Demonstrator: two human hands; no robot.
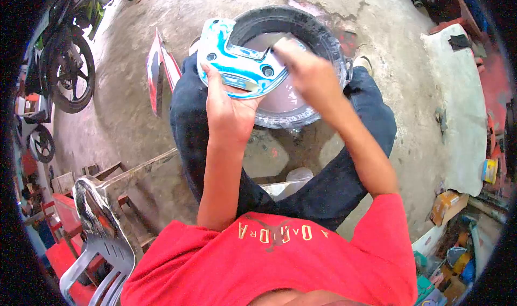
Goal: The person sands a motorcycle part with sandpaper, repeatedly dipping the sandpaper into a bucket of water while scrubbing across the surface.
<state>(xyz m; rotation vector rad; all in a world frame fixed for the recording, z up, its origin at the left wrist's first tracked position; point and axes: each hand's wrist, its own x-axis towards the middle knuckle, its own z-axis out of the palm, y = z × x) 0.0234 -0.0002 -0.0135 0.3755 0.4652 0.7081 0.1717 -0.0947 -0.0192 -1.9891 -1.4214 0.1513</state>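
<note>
A blue and white curved panel (237, 63) with several bolt holes is held over a round black tub (264, 18) of cloudy, greyish water (280, 98). My left hand (229, 106) grips the panel's lower edge, its thumb on the front face. At the panel's right end is my right hand (309, 71), fingers curled and blurred by motion, touching or very near the surface. What the right fingers hold, if anything, is hidden.
A red and white panel (156, 74) lies on the concrete floor to the left. Further left stands a motorcycle wheel (72, 71). A grey plastic chair (107, 252) is at lower left, a cardboard box (448, 207) at right.
</note>
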